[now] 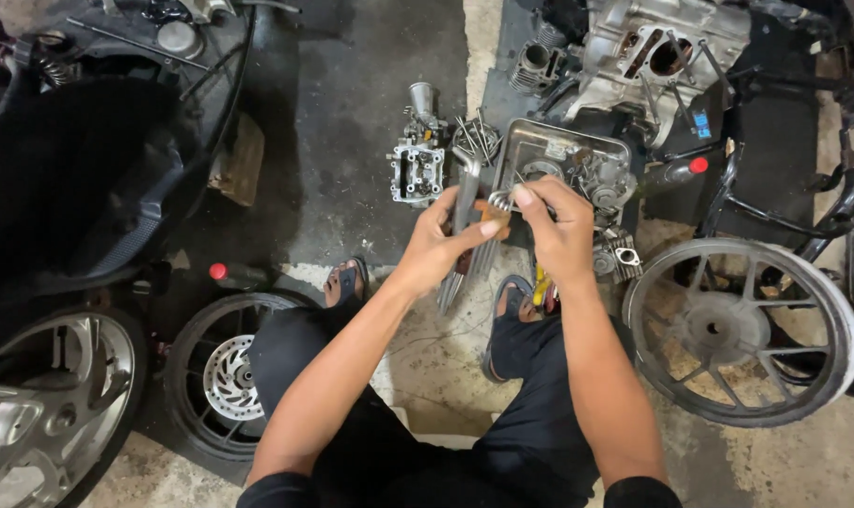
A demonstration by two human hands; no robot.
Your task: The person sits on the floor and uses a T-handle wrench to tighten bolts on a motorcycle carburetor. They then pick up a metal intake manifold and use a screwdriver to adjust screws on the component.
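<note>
My left hand [446, 240] grips a bunch of long metal tools [466, 240], wrenches or keys, that hang down towards the floor. My right hand [557, 230] pinches the top of the same bunch, near a small ring or bent end [498, 200]. Both hands are held together above my feet in sandals [347, 282]. Just beyond the hands lies a metal tray [540, 141] with engine parts, and a carburettor [418, 169] stands to its left.
A spoked wheel [742, 329] lies at the right. Two more wheels [225, 372] and a dark scooter body [79, 179] are at the left. An engine block [653, 47] and frame tubes sit at the top right. Bolts stand in a small cup [474, 136].
</note>
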